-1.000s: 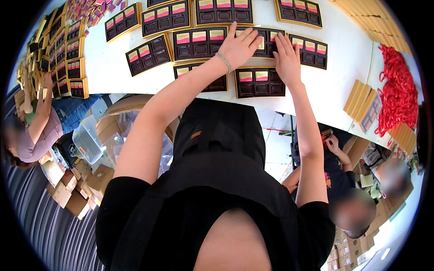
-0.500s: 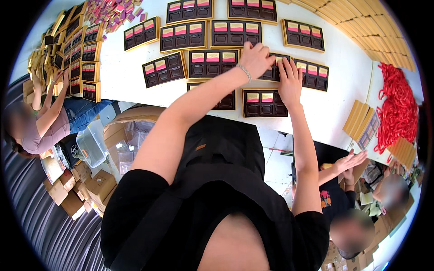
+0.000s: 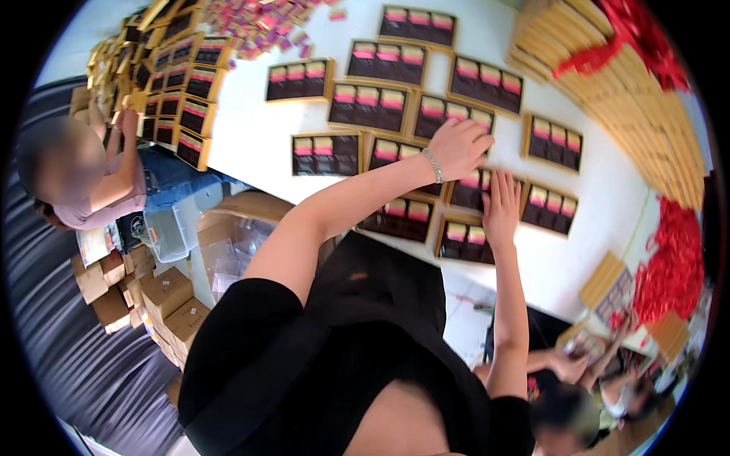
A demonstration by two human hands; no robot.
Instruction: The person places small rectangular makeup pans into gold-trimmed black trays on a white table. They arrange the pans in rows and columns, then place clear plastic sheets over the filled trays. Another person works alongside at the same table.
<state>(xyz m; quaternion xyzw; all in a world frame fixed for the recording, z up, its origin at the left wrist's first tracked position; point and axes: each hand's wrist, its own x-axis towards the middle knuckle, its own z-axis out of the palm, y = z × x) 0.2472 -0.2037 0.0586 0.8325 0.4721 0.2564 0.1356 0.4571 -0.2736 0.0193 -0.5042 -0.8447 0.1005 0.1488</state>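
Note:
Shallow gold-edged boxes with dark brown trays lie spread over the white table. Small gold-and-pink wrapped pieces fill the upper row of most trays. My left hand, slightly blurred, is over the gap between an upper box and the box below it; its bent fingers are apart and no held piece shows. My right hand lies with fingers stretched out over the right part of that lower box, hiding some of it. Just below, another box has wrapped pieces at its left; my right hand covers its upper right corner.
Loose wrapped pieces are heaped at the far left, near stacked filled boxes and a person. Long rows of gold-edged boxes line the right, with red ribbons beyond. Cartons stand at lower left.
The view has swung, so the table and boxes appear lower and turned. My left hand has drawn up from the box between my hands; my right hand stays at it.

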